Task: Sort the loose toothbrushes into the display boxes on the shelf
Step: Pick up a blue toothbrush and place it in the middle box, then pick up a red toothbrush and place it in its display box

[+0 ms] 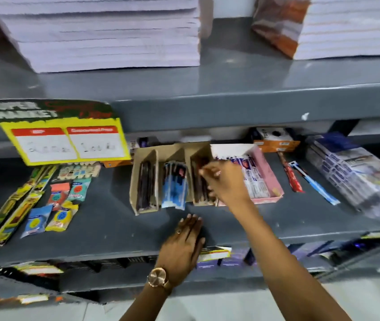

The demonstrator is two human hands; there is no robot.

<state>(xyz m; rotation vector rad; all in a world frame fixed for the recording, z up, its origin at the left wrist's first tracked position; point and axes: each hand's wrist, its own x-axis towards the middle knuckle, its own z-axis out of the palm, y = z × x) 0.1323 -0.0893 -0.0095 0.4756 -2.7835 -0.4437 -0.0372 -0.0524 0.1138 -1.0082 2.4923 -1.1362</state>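
Note:
A brown cardboard display box (143, 156) with three compartments stands on the middle shelf (105, 228). Dark toothbrush packs (144, 184) fill its left slot and blue ones (174, 184) its middle slot. My right hand (225, 181) reaches into the right slot, fingertips pinched on the top of a dark toothbrush pack (199, 181). A pink display box (270, 179) with white-and-purple packs sits right of it. A loose red pack (291, 176) and a loose blue toothbrush (316, 186) lie further right. My left hand (184, 246) rests flat on the shelf's front, holding nothing.
Yellow-green packs (15, 207) and small coloured sachets (56, 205) lie at the left under a yellow price sign (66, 142). A plastic-wrapped bundle (355, 172) sits at the far right. White stacks (105, 33) fill the upper shelf; more goods show on the shelf below.

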